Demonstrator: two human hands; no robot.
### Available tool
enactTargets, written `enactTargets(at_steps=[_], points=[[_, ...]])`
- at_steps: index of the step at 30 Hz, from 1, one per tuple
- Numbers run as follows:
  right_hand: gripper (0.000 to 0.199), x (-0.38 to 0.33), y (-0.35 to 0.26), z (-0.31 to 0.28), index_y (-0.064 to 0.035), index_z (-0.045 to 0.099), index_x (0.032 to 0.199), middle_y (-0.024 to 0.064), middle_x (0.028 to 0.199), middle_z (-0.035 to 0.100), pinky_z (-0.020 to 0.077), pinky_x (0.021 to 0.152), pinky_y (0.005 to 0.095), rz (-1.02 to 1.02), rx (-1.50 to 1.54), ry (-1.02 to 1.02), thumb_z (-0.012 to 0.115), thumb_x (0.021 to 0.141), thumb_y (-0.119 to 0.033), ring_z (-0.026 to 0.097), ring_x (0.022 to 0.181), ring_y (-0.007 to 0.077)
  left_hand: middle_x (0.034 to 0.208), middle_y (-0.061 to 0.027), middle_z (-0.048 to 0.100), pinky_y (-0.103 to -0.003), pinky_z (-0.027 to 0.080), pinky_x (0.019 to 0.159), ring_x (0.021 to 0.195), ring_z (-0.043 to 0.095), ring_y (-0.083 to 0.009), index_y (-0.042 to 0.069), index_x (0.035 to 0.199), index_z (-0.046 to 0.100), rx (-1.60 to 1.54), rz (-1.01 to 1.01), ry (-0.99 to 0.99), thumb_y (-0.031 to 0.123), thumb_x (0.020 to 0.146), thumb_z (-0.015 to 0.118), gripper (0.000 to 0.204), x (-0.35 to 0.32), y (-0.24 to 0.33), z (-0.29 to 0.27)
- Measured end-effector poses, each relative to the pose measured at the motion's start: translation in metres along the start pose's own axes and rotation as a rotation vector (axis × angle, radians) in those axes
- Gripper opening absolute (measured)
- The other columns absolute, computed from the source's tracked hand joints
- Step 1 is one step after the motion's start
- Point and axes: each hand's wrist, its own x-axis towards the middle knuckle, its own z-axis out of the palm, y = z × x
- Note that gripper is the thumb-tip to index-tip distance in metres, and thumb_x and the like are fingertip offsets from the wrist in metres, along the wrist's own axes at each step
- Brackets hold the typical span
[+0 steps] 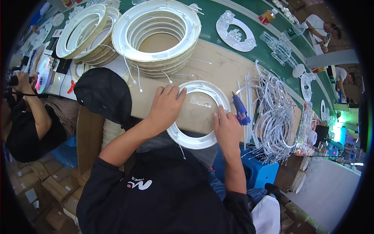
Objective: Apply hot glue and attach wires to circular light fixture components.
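Note:
A white ring-shaped lamp frame (193, 142) with a short cable lies at the table's near edge, its front part jutting out toward my body. My left hand (166, 104) grips its left side, fingers curled over the rim. On the opposite side my right hand (228, 128) holds the rim between thumb and fingers. Just right of that hand lies a blue glue gun (241, 111), its nozzle pointing away from me. A tall stack of similar white rings (156, 58) with dangling cables stands beyond my left hand.
More rings (83, 35) lean at the far left. A black cap (103, 93) sits by my left forearm. To the right lies a heap of white light strips (274, 117). A green conveyor (212, 23) carrying clear plastic parts runs behind. A co-worker (35, 117) sits at left.

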Motion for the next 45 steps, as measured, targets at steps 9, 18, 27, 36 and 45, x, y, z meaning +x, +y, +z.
enactTargets(at_steps=[9,18,27,36,45], points=[[0.037,0.000,0.001,0.002,-0.0102,0.069,0.124,0.0098,0.077,0.062,0.0520,0.059,0.0396,0.003,0.011,0.011,0.067,0.092,-0.029,0.066,0.070,0.0273,0.097,-0.0088,0.057,-0.039,0.041,0.084,0.094,0.053,-0.0233,-0.001,0.122,0.064,0.109,0.052,-0.062,0.016,0.082,0.065,0.043,-0.003,0.003,0.006],[0.038,-0.004,-0.001,0.004,-0.0102,0.069,0.125,0.0095,0.077,0.062,0.0514,0.058,0.0398,0.008,0.023,0.029,0.068,0.092,-0.030,0.065,0.069,0.0273,0.111,-0.0086,0.054,-0.046,0.036,0.093,0.105,0.049,-0.0262,0.012,0.137,0.058,0.059,0.028,-0.070,0.044,0.082,0.074,0.066,0.001,0.003,0.003],[0.039,-0.002,0.001,0.006,-0.0096,0.069,0.124,0.0105,0.077,0.061,0.0518,0.060,0.0404,0.005,0.032,0.035,0.069,0.091,-0.029,0.065,0.072,0.0279,0.124,-0.0143,0.053,-0.048,0.037,0.099,0.118,0.049,-0.0295,0.004,0.146,0.046,-0.037,0.158,-0.561,0.047,0.049,0.093,0.116,0.031,-0.017,-0.042],[0.041,-0.005,-0.003,0.007,-0.0088,0.068,0.125,0.0094,0.078,0.061,0.0521,0.060,0.0402,0.031,0.013,0.031,0.068,0.091,-0.031,0.065,0.073,0.0268,0.125,-0.0139,0.052,-0.049,0.036,0.102,0.120,0.048,-0.0289,-0.003,0.148,0.039,0.045,0.136,-0.607,0.041,0.042,0.096,0.128,0.024,-0.003,-0.035],[0.024,-0.040,0.007,-0.049,-0.0024,0.074,0.097,0.0101,0.068,0.061,0.0463,0.056,0.0355,0.109,0.419,-0.036,0.073,0.090,-0.025,0.060,0.056,0.0235,0.122,-0.0127,0.053,-0.052,0.036,0.103,0.120,0.048,-0.0274,-0.006,0.147,0.039,0.038,0.099,-0.566,0.045,0.045,0.095,0.127,0.019,-0.001,-0.034]])
